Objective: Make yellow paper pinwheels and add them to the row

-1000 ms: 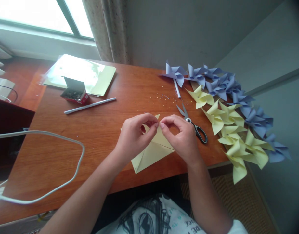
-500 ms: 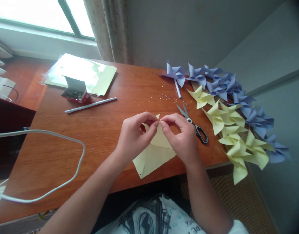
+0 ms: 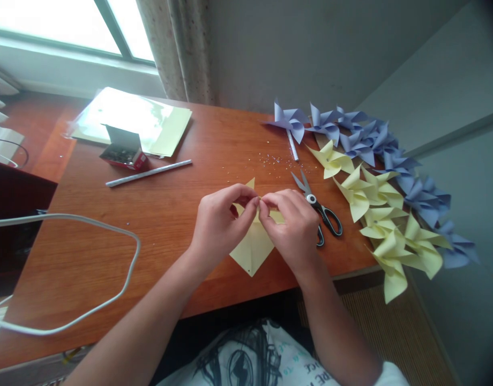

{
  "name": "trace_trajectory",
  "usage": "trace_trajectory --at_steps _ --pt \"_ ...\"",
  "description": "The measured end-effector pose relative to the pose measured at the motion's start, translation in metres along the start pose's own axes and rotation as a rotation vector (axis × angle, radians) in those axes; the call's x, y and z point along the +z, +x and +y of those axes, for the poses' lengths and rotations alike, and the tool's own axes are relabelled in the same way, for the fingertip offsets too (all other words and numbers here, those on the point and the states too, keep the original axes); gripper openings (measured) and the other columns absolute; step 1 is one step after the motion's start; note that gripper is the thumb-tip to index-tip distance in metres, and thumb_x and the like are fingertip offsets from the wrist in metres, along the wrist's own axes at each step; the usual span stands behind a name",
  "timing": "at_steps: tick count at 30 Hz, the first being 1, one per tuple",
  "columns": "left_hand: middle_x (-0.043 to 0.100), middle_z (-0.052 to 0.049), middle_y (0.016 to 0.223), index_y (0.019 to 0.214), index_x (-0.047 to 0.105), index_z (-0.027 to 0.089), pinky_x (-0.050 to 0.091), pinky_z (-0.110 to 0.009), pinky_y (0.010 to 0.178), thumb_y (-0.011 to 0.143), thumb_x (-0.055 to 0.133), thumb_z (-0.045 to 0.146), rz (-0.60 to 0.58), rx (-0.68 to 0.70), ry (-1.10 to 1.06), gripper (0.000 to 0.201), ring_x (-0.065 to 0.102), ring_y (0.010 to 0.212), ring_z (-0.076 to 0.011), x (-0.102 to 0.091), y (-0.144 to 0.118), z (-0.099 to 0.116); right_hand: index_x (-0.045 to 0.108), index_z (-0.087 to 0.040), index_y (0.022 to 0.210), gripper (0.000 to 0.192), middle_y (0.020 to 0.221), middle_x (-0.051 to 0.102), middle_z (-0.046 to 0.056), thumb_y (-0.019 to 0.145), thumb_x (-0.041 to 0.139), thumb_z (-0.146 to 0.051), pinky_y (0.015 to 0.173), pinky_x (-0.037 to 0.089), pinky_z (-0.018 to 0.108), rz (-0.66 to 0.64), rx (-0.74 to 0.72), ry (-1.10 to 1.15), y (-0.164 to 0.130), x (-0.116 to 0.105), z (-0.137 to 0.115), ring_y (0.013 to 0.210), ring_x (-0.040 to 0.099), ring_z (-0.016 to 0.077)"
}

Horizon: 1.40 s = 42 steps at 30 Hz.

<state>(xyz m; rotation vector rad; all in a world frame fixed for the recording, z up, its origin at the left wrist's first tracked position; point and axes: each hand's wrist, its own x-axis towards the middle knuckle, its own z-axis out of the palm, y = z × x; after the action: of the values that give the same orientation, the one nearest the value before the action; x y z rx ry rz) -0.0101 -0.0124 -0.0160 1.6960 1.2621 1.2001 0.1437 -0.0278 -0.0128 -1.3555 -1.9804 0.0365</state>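
Observation:
A pale yellow paper square lies on the wooden table near its front edge, partly folded, with one corner pointing toward me. My left hand and my right hand both pinch the paper at its middle, fingertips meeting. Most of the sheet is hidden under my hands. Black-handled scissors lie just right of my right hand.
Finished yellow pinwheels and blue pinwheels are heaped along the table's right edge. A white stick, a small red box and a stack of sheets sit at the back left. A white cable loops at the left.
The yellow sheet has turned under my hands, so its near corner now points toward me. My right hand has shifted slightly left. The scissors have not moved.

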Motion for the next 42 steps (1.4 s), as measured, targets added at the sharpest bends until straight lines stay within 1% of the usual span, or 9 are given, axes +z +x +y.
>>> trace_trajectory --at_steps 2,5,8,11,18,24,29,34,42 --pt "0.071 0.0 0.072 0.082 0.069 0.017 0.048 -0.02 0.055 0.086 0.065 0.017 0.009 -0.016 -0.031 0.005 0.064 0.064 -0.011 0.0 0.0 0.0 0.065 -0.023 0.089 0.01 0.083 0.07 0.005 0.096 0.058 -0.019 0.076 0.051 0.033 0.019 0.009 0.008 0.0 0.002 -0.001 0.079 0.064 0.0198" --pt "0.07 0.0 0.072 0.082 0.068 0.017 0.047 -0.019 0.054 0.086 0.066 0.019 -0.005 -0.042 -0.083 0.005 0.064 0.064 -0.0108 -0.001 0.001 0.0 0.066 -0.023 0.089 0.011 0.083 0.07 0.004 0.096 0.059 -0.02 0.075 0.053 0.031 0.019 0.067 0.13 0.001 0.0 -0.003 0.078 0.065 0.0177" --pt "0.07 0.0 0.072 0.083 0.069 0.017 0.047 -0.019 0.055 0.087 0.067 0.019 -0.028 -0.03 -0.092 0.005 0.063 0.064 -0.0103 -0.002 0.001 0.0 0.066 -0.024 0.088 0.011 0.082 0.07 0.002 0.096 0.06 -0.022 0.072 0.055 0.03 -0.001 0.138 0.251 0.003 -0.003 -0.003 0.075 0.065 0.0164" --pt "0.069 0.0 0.073 0.083 0.069 0.017 0.047 -0.019 0.056 0.088 0.066 0.018 -0.026 -0.016 -0.081 0.006 0.062 0.064 -0.0098 -0.002 0.0 0.0 0.067 -0.023 0.088 0.008 0.083 0.07 0.001 0.095 0.062 -0.022 0.072 0.055 0.03 -0.005 0.165 0.318 0.002 -0.004 0.0 0.076 0.065 0.0157" --pt "0.07 0.0 0.073 0.084 0.069 0.017 0.049 -0.019 0.056 0.088 0.066 0.019 0.023 -0.006 -0.055 0.004 0.063 0.062 -0.0096 -0.001 0.0 -0.001 0.068 -0.024 0.092 0.004 0.086 0.069 0.002 0.093 0.065 -0.021 0.067 0.056 0.029 -0.036 0.212 0.328 -0.002 -0.005 0.004 0.076 0.065 0.0162" --pt "0.071 -0.001 0.078 0.085 0.068 0.018 0.05 -0.02 0.059 0.087 0.066 0.019 0.002 -0.033 -0.098 0.003 0.066 0.068 -0.0116 -0.002 0.001 -0.003 0.068 -0.024 0.09 0.007 0.084 0.069 0.001 0.092 0.064 -0.019 0.067 0.056 0.029 -0.036 0.209 0.349 0.0 -0.008 0.001 0.075 0.065 0.0158" --pt "0.071 -0.001 0.076 0.084 0.068 0.018 0.05 -0.021 0.058 0.088 0.066 0.02 -0.024 -0.056 -0.114 0.005 0.065 0.067 -0.0122 -0.003 0.001 -0.002 0.068 -0.024 0.09 0.006 0.085 0.07 0.001 0.093 0.063 -0.021 0.066 0.056 0.029 -0.046 0.226 0.35 0.001 -0.009 0.0 0.076 0.066 0.0164" --pt "0.071 -0.001 0.074 0.083 0.068 0.018 0.049 -0.02 0.056 0.087 0.066 0.019 -0.022 -0.036 -0.088 0.005 0.065 0.065 -0.0116 -0.003 0.001 -0.001 0.069 -0.024 0.094 0.009 0.09 0.071 0.003 0.094 0.062 -0.02 0.07 0.057 0.03 -0.009 0.188 0.327 0.002 -0.008 -0.003 0.079 0.067 0.0165" --pt "0.071 -0.001 0.074 0.083 0.068 0.017 0.05 -0.019 0.055 0.087 0.066 0.02 0.034 -0.02 -0.048 0.005 0.065 0.064 -0.0112 -0.001 0.001 -0.002 0.073 -0.026 0.108 0.021 0.095 0.073 0.006 0.095 0.061 -0.015 0.08 0.059 0.033 0.083 0.014 0.157 -0.006 0.001 -0.006 0.087 0.071 0.0191"
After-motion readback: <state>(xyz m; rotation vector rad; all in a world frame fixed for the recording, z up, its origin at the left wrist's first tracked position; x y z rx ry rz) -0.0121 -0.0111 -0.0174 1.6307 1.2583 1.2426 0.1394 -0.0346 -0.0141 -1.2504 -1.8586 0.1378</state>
